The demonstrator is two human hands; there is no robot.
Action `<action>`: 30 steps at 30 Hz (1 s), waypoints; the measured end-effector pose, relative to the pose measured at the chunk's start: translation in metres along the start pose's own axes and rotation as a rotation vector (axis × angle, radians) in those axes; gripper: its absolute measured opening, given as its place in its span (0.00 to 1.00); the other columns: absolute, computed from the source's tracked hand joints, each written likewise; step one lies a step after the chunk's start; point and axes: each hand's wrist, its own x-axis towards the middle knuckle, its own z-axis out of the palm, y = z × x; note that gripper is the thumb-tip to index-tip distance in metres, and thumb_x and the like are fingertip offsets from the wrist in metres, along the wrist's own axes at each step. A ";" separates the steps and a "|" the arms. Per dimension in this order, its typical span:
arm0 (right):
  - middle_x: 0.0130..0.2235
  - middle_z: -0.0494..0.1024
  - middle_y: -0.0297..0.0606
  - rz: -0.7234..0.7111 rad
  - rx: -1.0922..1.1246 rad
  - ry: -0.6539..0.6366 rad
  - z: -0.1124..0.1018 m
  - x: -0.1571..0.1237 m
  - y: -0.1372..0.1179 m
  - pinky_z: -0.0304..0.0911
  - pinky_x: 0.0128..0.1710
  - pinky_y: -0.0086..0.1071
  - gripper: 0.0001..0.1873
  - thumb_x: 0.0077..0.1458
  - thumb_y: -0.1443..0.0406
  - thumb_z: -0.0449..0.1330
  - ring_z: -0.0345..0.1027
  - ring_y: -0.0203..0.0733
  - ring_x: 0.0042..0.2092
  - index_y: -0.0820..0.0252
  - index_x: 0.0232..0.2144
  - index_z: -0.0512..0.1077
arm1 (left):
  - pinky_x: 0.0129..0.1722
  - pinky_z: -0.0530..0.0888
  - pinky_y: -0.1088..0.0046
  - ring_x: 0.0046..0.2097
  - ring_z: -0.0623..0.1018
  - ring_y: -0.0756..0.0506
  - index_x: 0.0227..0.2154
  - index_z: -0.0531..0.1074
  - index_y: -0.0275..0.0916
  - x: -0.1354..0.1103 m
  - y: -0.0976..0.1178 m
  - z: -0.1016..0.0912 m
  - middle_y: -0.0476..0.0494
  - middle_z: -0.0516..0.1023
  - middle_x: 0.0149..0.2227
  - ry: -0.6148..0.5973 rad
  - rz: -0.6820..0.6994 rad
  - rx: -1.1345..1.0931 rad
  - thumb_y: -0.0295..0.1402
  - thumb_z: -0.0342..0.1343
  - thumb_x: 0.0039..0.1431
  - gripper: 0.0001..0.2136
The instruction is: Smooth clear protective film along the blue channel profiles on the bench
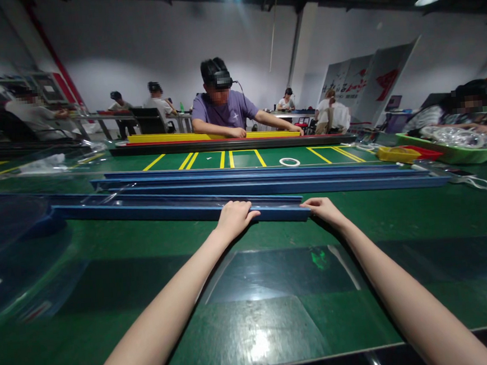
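Note:
A long blue channel strip (178,210) lies across the green table, its near wall facing me. My left hand (234,218) is closed over that wall close to the right end, fingers curled inside and thumb pointing right. At the very end of the strip, my right hand (324,209) pinches with thumb and fingertips; what lies between them is too small to make out. Something clear and shiny shows inside the channel. Just behind, touching or nearly so, are more blue channel strips (353,180), parallel to the first.
Clear plastic sheet (275,270) lies on the green table (356,221) before me. A white ring (289,161), a yellow tray (393,154) and a green tray (439,153) sit farther back. Across the table a person (225,113) handles yellow strips (168,138). Others sit beyond.

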 end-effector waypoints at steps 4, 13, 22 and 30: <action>0.24 0.73 0.38 -0.005 -0.009 0.002 0.000 0.001 0.002 0.52 0.26 0.28 0.21 0.36 0.52 0.60 0.60 0.34 0.25 0.64 0.25 0.74 | 0.33 0.64 0.71 0.36 0.74 0.44 0.29 0.69 0.37 0.001 0.000 -0.001 0.43 0.76 0.33 -0.019 -0.002 -0.005 0.46 0.41 0.59 0.18; 0.23 0.73 0.37 -0.015 -0.018 -0.001 0.000 0.001 0.002 0.52 0.25 0.28 0.22 0.37 0.50 0.59 0.59 0.33 0.25 0.64 0.25 0.74 | 0.32 0.66 0.74 0.37 0.74 0.45 0.32 0.69 0.37 0.001 -0.002 -0.002 0.43 0.73 0.35 -0.008 -0.013 -0.009 0.46 0.43 0.58 0.18; 0.21 0.69 0.34 -0.006 0.139 0.113 -0.001 -0.002 0.000 0.51 0.21 0.27 0.20 0.42 0.52 0.55 0.56 0.30 0.21 0.63 0.28 0.71 | 0.35 0.66 0.74 0.38 0.74 0.46 0.35 0.67 0.36 -0.002 -0.009 -0.005 0.43 0.73 0.37 -0.027 0.051 -0.057 0.44 0.46 0.58 0.15; 0.29 0.75 0.38 -0.206 -0.284 0.458 0.011 0.000 -0.048 0.56 0.31 0.29 0.17 0.52 0.57 0.46 0.66 0.38 0.31 0.58 0.28 0.72 | 0.39 0.63 0.70 0.42 0.71 0.44 0.36 0.67 0.36 -0.006 -0.024 -0.007 0.42 0.73 0.37 0.051 0.121 0.018 0.44 0.47 0.56 0.16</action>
